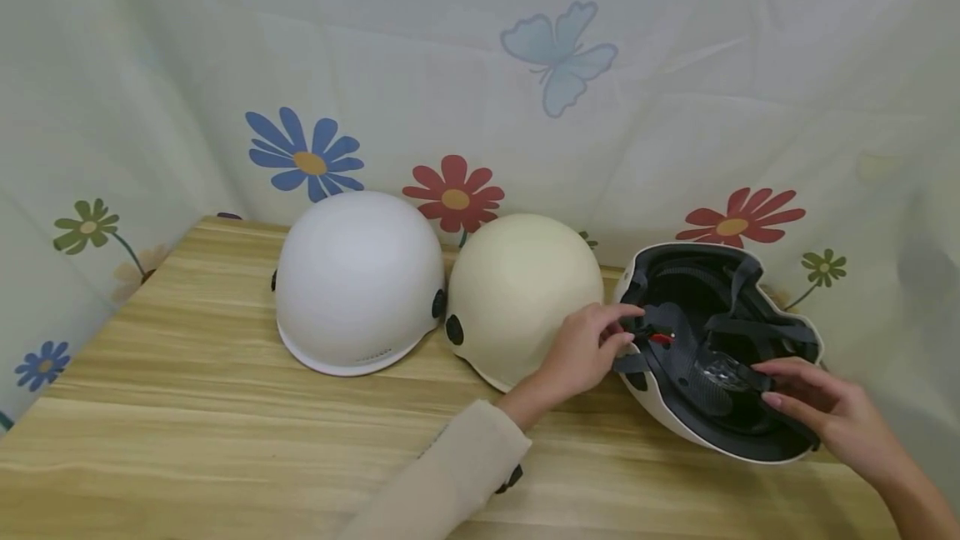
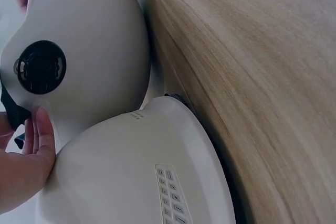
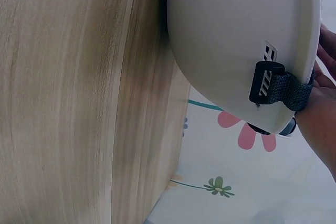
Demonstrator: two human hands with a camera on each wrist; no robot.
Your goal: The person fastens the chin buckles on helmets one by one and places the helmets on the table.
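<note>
An overturned helmet (image 1: pixel 697 432) lies at the right of the table, its black lining and straps facing up. At its left rim the left hand (image 1: pixel 581 352) pinches a black strap near a buckle with a red part (image 1: pixel 662 339). Inside the right part, the right hand (image 1: pixel 840 415) holds a black strap end (image 1: pixel 753 377) between thumb and fingers. In the left wrist view the left hand (image 2: pixel 29 156) grips dark webbing beside the round black fitting (image 2: pixel 42 67). The right wrist view shows a black buckle (image 3: pixel 266 82) on the shell, with the right hand (image 3: pixel 326 85) partly visible behind the rim.
A cream helmet (image 1: pixel 525 290) stands upright just left of the overturned one, under the left forearm's far side. Farther left is a white helmet (image 1: pixel 360 282). All rest on a wooden table (image 1: pixel 187 407) before a flowered cloth (image 1: pixel 420 65). A small black item (image 1: pixel 509 479) shows beside the left sleeve.
</note>
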